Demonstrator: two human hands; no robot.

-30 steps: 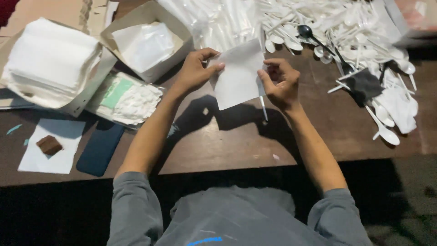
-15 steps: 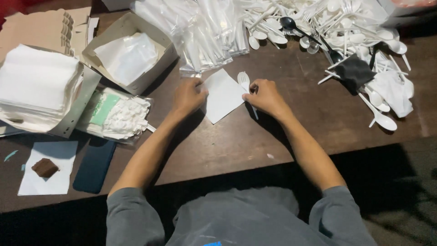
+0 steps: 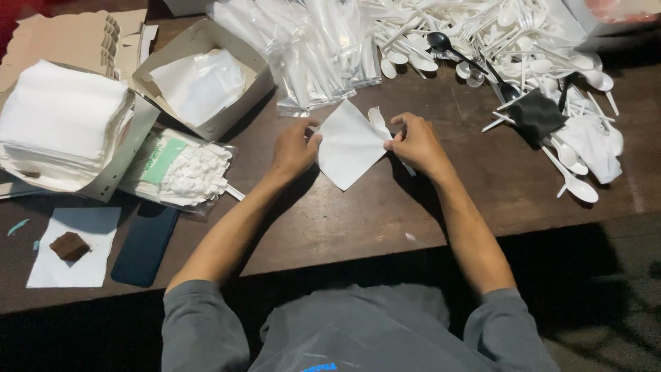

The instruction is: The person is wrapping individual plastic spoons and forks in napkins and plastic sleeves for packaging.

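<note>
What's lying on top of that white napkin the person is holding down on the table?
A white plastic fork lies along the napkin's right edge, under the right hand. Its handle is hidden by that hand. The left hand pins the opposite corner.

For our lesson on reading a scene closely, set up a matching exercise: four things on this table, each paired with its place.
Things:
1. white napkin
2. dark phone
3. brown square piece
4. black spoon

Places:
A. among the white cutlery, far side
B. between both hands
C. on a white sheet, near left corner
D. flat beside that white sheet

Pairs: 1-B, 2-D, 3-C, 4-A
</note>
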